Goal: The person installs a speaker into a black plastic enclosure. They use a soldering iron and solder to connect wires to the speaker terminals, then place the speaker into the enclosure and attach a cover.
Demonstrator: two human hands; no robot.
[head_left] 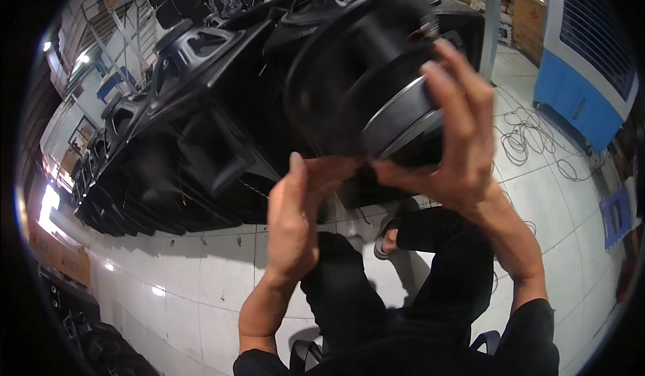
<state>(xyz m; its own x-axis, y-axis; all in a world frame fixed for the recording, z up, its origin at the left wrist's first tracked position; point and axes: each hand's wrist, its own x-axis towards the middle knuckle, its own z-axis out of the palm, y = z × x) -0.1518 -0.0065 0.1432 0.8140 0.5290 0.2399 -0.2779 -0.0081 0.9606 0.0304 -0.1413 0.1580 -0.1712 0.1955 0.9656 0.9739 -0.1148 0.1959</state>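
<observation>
A large black speaker driver (398, 115), with a round frame and a grey-banded magnet, is tilted in front of me and blurred. My right hand (463, 131) is clamped around the magnet end, fingers over the far side and thumb below. Beneath the driver's lower edge, my left hand (293, 208) has its thumb raised and its fingers stretched toward the right. Those fingertips are partly hidden, and I cannot tell whether they bear any weight. Behind it stand black speaker cabinets (242, 100), one beside the other.
More drivers (191, 52) rest on top of the cabinet row. A blue and white air cooler (579, 97) stands at the right, beside a tangle of cable (527, 137) on the tiled floor. Cardboard boxes (529, 16) are stacked farther back. My legs (450, 268) are below my hands.
</observation>
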